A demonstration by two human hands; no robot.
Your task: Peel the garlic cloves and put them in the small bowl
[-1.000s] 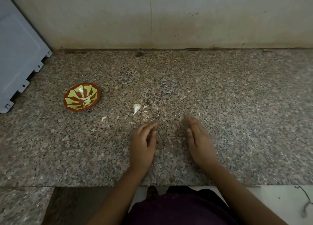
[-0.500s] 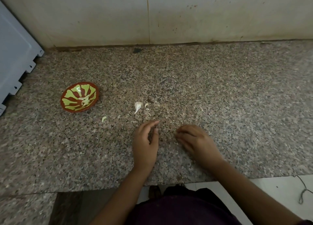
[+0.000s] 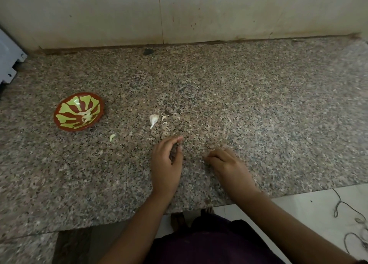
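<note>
The small red bowl with a green pattern stands on the left of the granite counter, with peeled garlic cloves inside. A white unpeeled garlic clove lies in the middle of the counter, with scraps of peel beside it. A small pale piece of garlic lies between the bowl and my hands. My left hand rests on its edge just below the clove, fingers loosely curved, nothing visible in it. My right hand rests on the counter to its right, fingers curled under, nothing visible in it.
A tiled wall closes the back of the counter. A grey plastic panel leans at the far left. The counter's front edge runs just below my wrists; a cord lies on the white floor at the lower right.
My right hand went from flat with straight fingers to fingers curled under, drawing in towards my left hand. My left hand has stayed almost still.
</note>
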